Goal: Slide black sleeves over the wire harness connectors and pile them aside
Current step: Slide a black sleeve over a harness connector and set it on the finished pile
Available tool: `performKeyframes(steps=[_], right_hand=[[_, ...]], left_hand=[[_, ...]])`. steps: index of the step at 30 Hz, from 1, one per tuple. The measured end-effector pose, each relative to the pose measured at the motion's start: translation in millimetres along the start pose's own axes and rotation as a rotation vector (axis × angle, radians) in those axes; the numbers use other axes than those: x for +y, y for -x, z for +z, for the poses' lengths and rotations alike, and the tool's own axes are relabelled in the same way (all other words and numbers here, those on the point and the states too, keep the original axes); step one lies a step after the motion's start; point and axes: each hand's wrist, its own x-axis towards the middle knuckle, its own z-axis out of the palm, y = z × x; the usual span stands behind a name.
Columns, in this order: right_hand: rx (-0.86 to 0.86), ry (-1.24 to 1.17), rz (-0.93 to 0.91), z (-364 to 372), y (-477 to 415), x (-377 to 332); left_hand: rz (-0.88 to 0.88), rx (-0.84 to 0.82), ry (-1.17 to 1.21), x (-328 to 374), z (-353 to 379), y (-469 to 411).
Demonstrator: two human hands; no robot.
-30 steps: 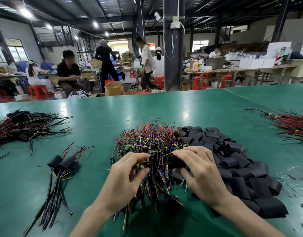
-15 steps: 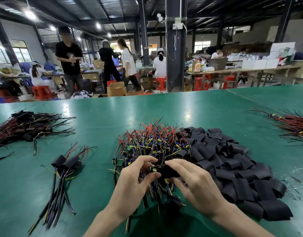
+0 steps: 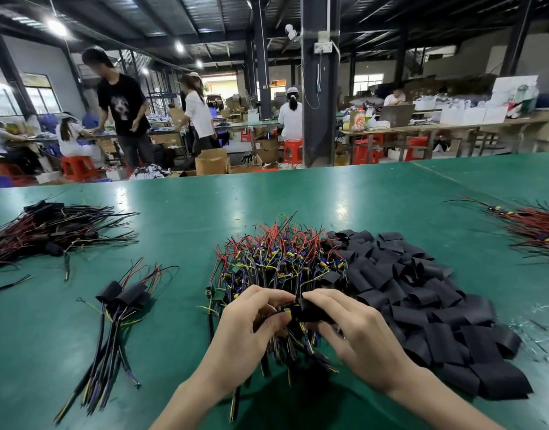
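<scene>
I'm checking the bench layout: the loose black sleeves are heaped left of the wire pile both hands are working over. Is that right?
Not quite. The head view shows the black sleeves heaped right of the wire pile, not left; the left hand and right hand do work over it.

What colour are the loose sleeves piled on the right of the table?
The sleeves are black, clearest in the head view.

Both bare forearms enter from the near edge and converge toward the centre. Left hand (image 3: 251, 332): back upward, fingers curled, thumb and forefinger pinching a connector (image 3: 286, 312). Right hand (image 3: 360, 333): back upward, fingers curled, grip closed round a black sleeve (image 3: 312, 313). The two hands' fingertips nearly meet; the lower right fingers are blurred.
</scene>
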Motion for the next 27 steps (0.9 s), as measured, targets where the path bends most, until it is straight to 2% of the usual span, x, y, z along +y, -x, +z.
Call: performKeyframes(steps=[6, 12, 21, 27], right_hand=[[-0.041, -0.042, 0.041, 1.0, 2.2, 0.7], [-0.047, 0.050, -0.038, -2.6, -0.7, -0.4], [-0.055, 0.021, -0.016, -0.9, 0.1, -1.7], [-0.047, 0.009, 0.005, 0.4, 0.4, -3.0]], left_hand=[[0.012, -0.005, -0.004, -0.3, -1.1, -0.9], [0.003, -0.011, 0.034, -1.2, 0.5, -0.8], [-0.099, -0.043, 0.240, -1.5, 2.6, -0.7], [-0.096, 0.025, 0.105, -1.1, 1.5, -1.3]])
